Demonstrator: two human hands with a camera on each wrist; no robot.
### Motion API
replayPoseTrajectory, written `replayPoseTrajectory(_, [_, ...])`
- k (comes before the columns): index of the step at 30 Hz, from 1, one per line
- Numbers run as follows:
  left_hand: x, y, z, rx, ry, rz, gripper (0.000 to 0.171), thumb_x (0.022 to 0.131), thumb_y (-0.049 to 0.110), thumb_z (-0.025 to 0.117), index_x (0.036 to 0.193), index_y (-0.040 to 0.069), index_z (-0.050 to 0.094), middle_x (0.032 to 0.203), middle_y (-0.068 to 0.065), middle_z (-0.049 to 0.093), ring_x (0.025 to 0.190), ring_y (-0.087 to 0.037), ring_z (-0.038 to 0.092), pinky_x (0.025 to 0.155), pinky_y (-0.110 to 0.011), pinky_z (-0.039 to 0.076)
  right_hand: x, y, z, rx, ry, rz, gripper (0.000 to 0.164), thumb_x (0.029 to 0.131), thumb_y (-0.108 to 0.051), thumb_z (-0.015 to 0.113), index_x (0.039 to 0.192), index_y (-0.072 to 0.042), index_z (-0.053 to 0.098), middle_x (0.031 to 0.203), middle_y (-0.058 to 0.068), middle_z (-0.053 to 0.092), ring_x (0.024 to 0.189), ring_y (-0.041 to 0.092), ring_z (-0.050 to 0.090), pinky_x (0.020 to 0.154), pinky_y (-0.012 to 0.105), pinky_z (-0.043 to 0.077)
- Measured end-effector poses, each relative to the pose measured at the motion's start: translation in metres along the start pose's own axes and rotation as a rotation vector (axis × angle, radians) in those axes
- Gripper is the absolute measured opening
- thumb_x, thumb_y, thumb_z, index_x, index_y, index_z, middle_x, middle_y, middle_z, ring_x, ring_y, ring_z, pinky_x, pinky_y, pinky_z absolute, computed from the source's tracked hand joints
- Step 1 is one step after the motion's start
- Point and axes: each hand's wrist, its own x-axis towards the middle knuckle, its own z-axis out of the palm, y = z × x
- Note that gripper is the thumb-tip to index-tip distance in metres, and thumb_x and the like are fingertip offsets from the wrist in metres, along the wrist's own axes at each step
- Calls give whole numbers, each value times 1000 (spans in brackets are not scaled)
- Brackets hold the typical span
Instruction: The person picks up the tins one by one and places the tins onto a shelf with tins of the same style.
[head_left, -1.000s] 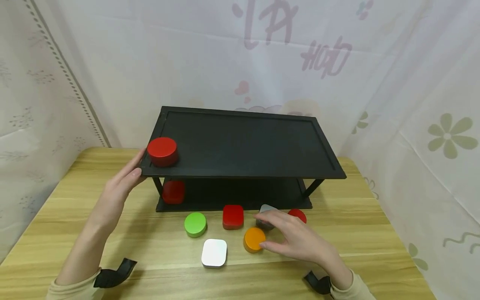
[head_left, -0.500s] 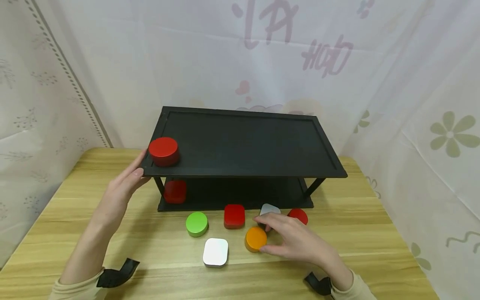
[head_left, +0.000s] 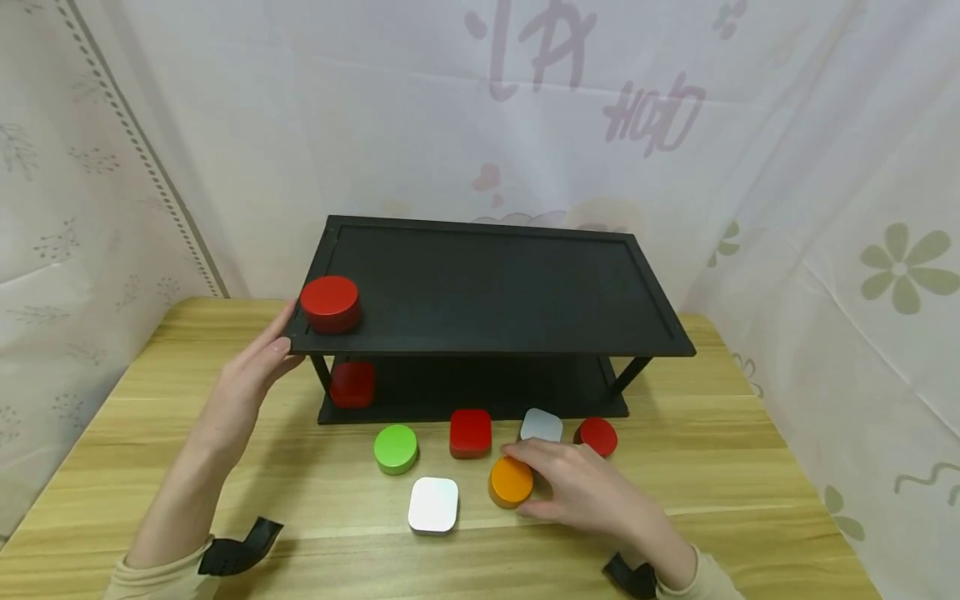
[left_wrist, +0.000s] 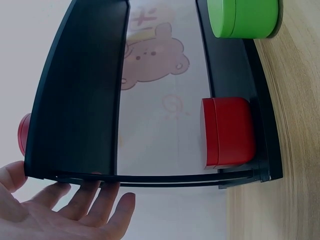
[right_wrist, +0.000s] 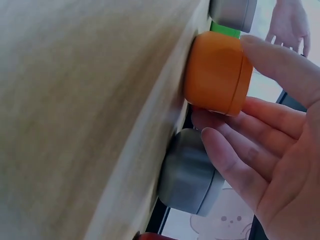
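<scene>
My left hand point(head_left: 251, 371) grips the left edge of a black two-tier shelf point(head_left: 487, 292); in the left wrist view its fingertips point(left_wrist: 107, 195) overlap the side bar. A round red tin point(head_left: 330, 305) sits on the top tier's left end, and a square red tin point(head_left: 352, 384) stands on the lower tier beneath it. My right hand point(head_left: 581, 487) holds a round orange tin point(head_left: 511, 482) on the table, thumb on one side and fingers on the other. In the right wrist view a grey tin point(right_wrist: 187, 172) stands close beside those fingers.
Before the shelf on the wood table point(head_left: 360, 550) stand a green round tin point(head_left: 395, 448), a red square tin point(head_left: 470, 433), a white square tin point(head_left: 433, 505), and a small red round tin point(head_left: 597, 436) at right. A patterned white cloth point(head_left: 420, 108) hangs behind.
My right hand has moved slightly left and closed round the orange tin, showing more of the grey tin behind. The left hand stays on the shelf edge.
</scene>
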Motion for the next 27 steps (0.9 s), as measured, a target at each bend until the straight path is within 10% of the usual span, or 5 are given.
replayPoseTrajectory(27, [-1, 1, 0, 17, -10, -24, 46, 103, 26, 33, 149, 26, 26, 158, 7, 20, 137, 3, 29, 98, -8, 35, 0, -6, -4, 90, 61, -24, 54, 78, -33, 73, 127, -25, 54, 123, -14, 56, 99, 0, 58, 89, 22, 53])
